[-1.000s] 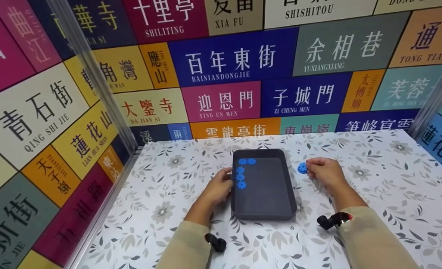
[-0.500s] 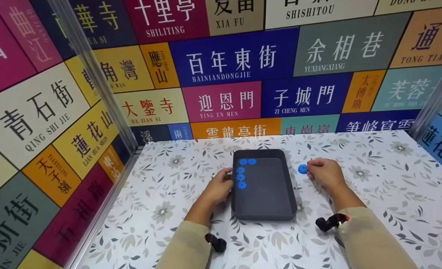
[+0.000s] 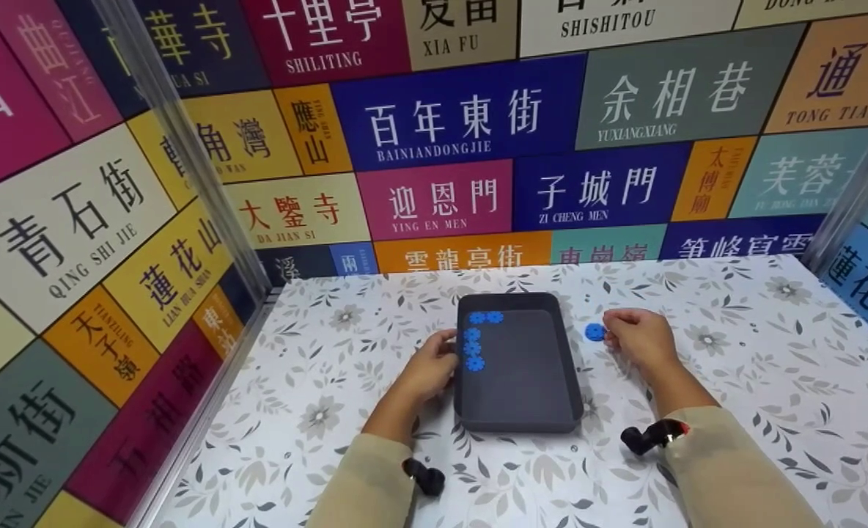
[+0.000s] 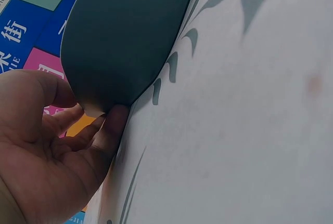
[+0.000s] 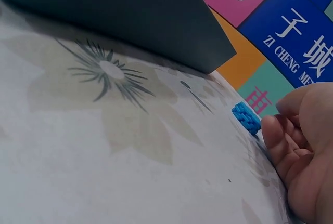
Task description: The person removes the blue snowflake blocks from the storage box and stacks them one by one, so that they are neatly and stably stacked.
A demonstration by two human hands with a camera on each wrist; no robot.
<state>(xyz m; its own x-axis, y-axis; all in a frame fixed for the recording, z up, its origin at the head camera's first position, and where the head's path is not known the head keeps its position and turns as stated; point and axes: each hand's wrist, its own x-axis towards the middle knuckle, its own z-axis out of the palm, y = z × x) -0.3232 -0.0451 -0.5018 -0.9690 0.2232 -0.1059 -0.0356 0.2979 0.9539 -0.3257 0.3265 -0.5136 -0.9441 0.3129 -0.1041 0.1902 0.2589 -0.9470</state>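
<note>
A dark grey rectangular tray (image 3: 518, 425) lies on the table. Inside, along its left side and far left corner, are several blue flower-shaped plastic discs (image 3: 472, 348). My left hand (image 3: 428, 367) rests its curved fingers against the outside of the tray's left wall; in the left wrist view thumb and fingertips (image 4: 115, 120) meet that dark wall. To the right of the tray sits a small stack of blue discs (image 5: 246, 118). Right at its edge are the bent fingertips of my right hand (image 3: 643, 341), a gap showing between thumb and forefinger in the right wrist view.
The table wears a white cloth (image 3: 317, 455) with a grey leaf and flower print. Behind it and at the left stand panels (image 3: 456, 117) of colourful street-name signs. A clear corner strip (image 3: 207, 161) runs up at the left. Both wrists carry small black cameras (image 3: 427, 477).
The blue discs beside the right hand have gone from slightly tilted to flat on the table, and the right fingers have shifted a little off them. The left hand and tray stay put.
</note>
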